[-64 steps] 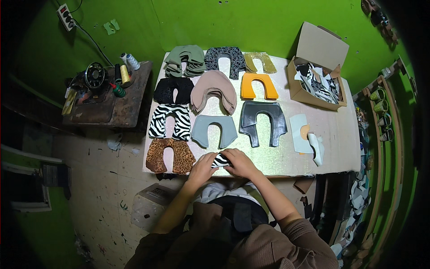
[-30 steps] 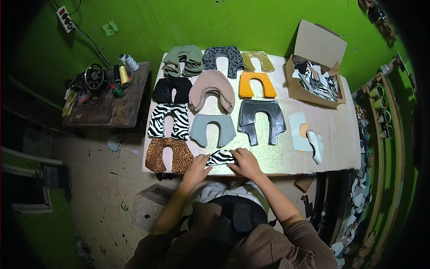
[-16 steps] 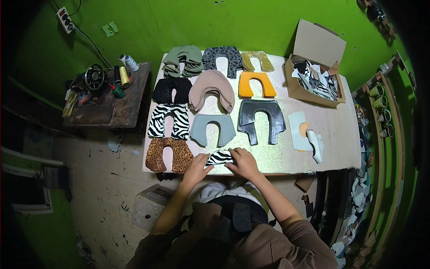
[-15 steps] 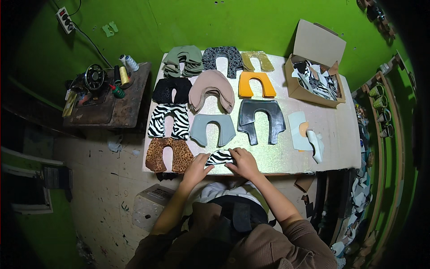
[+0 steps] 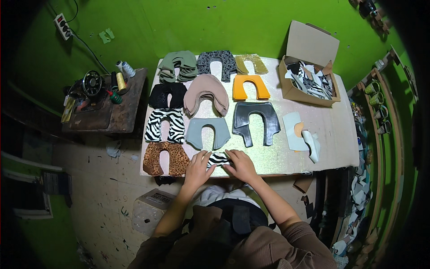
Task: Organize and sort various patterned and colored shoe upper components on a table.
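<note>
At the table's front edge a small zebra-print piece of material (image 5: 218, 159) lies between my hands. My left hand (image 5: 198, 169) grips its left end, fingers on top and thumb at the near side. The right end is held the same way by my right hand (image 5: 242, 166). Left of my hands is a stack of leopard-print U-shaped pieces (image 5: 151, 159). Just beyond them are grey U-shaped pieces (image 5: 195, 133) and shiny black ones (image 5: 242, 125). Another zebra-print stack (image 5: 153, 126) sits behind the leopard one.
More stacks, such as pink (image 5: 206, 85) and orange ones (image 5: 240, 88), fill the table's far half. An open cardboard box (image 5: 309, 101) of scraps stands back right. Pale pieces (image 5: 293, 132) and a white shoe form (image 5: 312, 145) lie right. A sewing machine (image 5: 92, 84) is at left.
My view has shifted slightly, so the table's things sit a little lower and further left. My hands still hold the zebra-print piece at nearly the same place.
</note>
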Available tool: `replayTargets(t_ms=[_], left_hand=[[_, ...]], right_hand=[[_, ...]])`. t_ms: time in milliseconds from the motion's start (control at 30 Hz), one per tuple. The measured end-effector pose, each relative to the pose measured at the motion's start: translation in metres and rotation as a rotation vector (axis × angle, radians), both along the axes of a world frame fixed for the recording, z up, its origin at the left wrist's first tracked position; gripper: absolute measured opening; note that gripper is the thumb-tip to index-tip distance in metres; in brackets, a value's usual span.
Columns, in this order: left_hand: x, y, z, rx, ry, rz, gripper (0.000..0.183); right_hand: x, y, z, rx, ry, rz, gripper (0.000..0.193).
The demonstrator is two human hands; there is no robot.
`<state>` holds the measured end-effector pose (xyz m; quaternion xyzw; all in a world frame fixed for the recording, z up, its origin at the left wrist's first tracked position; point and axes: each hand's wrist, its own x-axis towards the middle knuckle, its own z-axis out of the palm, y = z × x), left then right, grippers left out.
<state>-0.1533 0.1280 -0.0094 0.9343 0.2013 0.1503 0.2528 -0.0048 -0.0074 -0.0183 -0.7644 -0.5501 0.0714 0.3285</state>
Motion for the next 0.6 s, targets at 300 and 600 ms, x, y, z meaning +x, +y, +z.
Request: replayTargets(t_ms=[300, 600], left_hand=[[0.047, -0.033, 0.005, 0.063, -0.147, -0.053, 0.014], [0.137, -0.098, 0.001, -0.046, -0.190, -0.143, 0.008]], right_hand=[[0.033, -0.039, -0.004, -0.037, 0.048, -0.085, 0.016], [0.126, -0.122, 0.009, -0.087, -0.029, -0.189, 0.043]])
